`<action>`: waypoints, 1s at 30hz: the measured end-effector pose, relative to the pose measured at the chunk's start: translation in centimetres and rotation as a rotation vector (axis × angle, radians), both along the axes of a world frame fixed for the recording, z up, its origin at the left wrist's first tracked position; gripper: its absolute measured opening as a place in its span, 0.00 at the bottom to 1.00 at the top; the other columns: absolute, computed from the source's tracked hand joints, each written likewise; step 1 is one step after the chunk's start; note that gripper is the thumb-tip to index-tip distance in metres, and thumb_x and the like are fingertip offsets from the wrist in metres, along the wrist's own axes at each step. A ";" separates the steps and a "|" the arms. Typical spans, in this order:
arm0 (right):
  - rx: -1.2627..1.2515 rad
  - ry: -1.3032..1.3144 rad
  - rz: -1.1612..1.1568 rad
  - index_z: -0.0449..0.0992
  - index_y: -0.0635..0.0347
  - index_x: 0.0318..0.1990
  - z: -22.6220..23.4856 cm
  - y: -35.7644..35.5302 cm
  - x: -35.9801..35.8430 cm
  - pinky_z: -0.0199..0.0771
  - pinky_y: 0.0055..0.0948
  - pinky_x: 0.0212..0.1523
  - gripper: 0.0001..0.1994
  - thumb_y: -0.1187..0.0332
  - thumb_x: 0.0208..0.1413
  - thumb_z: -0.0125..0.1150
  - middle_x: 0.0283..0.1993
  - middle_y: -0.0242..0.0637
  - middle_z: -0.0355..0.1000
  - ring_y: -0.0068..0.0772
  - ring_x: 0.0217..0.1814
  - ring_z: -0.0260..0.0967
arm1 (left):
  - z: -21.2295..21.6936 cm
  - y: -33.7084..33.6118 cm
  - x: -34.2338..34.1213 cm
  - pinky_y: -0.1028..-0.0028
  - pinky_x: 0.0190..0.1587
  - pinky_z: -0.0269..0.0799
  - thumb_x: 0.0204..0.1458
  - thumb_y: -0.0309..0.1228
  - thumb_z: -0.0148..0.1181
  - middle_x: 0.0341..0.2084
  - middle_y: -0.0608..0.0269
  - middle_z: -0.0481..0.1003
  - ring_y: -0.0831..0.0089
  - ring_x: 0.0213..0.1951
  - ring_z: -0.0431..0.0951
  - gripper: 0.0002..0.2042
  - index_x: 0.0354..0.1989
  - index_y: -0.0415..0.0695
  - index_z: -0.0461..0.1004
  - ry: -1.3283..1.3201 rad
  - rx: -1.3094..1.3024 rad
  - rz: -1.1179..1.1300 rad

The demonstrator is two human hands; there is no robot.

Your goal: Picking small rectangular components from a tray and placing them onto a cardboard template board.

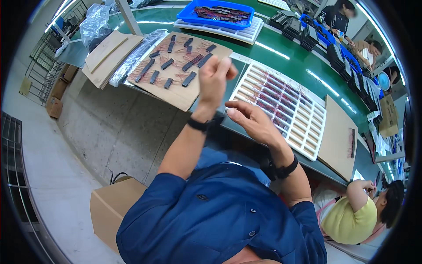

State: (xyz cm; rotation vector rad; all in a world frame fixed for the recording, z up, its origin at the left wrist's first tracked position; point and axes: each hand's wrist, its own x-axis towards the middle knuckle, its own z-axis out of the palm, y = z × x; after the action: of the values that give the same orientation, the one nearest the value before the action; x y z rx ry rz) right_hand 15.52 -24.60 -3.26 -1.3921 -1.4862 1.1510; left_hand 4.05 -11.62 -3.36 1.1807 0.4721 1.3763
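Observation:
My left hand (214, 81) is raised over the table edge, its fingers curled into a fist; whatever may be inside is hidden. Lower and to the right, my right hand (252, 121) has thumb and forefinger a little apart, with a small whitish spot at the fingertips. Beyond the left hand lies a cardboard sheet (182, 97) bearing several black strip-shaped parts (189, 79) with thin red wires. Right of my hands, a white slotted tray (314, 152) holds more red-wired parts (274, 94) in its far and left slots; other slots show bare.
A blue bin (187, 18) of similar parts stands on white trays (246, 37) at the back. Another cardboard sheet (336, 141) lies right of the slotted tray. A person in yellow (351, 220) sits at the right. A cardboard box (114, 204) stands left of me.

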 end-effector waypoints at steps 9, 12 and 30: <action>0.135 -0.389 -0.025 0.79 0.68 0.41 -3.4 15.6 -1.8 0.74 0.42 0.43 0.16 0.63 0.60 0.50 0.35 0.57 0.77 0.56 0.39 0.76 | -8.1 2.3 -10.1 0.66 0.42 0.72 0.52 0.30 0.65 0.33 0.54 0.75 0.56 0.38 0.75 0.09 0.32 0.36 0.76 1.058 0.447 0.773; 0.278 -0.396 -0.071 0.79 0.67 0.39 -6.6 19.2 -3.7 0.73 0.47 0.44 0.17 0.62 0.58 0.49 0.36 0.61 0.75 0.64 0.41 0.72 | -8.2 3.1 -10.6 0.62 0.45 0.71 0.51 0.30 0.66 0.36 0.54 0.75 0.54 0.43 0.74 0.09 0.32 0.36 0.76 1.141 0.424 0.750; -0.088 0.404 -0.225 0.73 0.70 0.50 -7.1 17.7 -3.4 0.73 0.19 0.37 0.18 0.72 0.54 0.68 0.32 0.35 0.78 0.20 0.34 0.74 | -7.7 3.5 -8.6 0.73 0.46 0.76 0.53 0.21 0.64 0.43 0.59 0.75 0.68 0.42 0.79 0.07 0.39 0.36 0.76 0.683 0.277 0.524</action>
State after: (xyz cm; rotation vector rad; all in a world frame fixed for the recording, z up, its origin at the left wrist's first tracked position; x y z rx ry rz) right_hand 12.10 -6.89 -10.35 -1.2559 -0.9810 1.2739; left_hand -4.52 -8.10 -11.04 1.8530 1.1653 1.4768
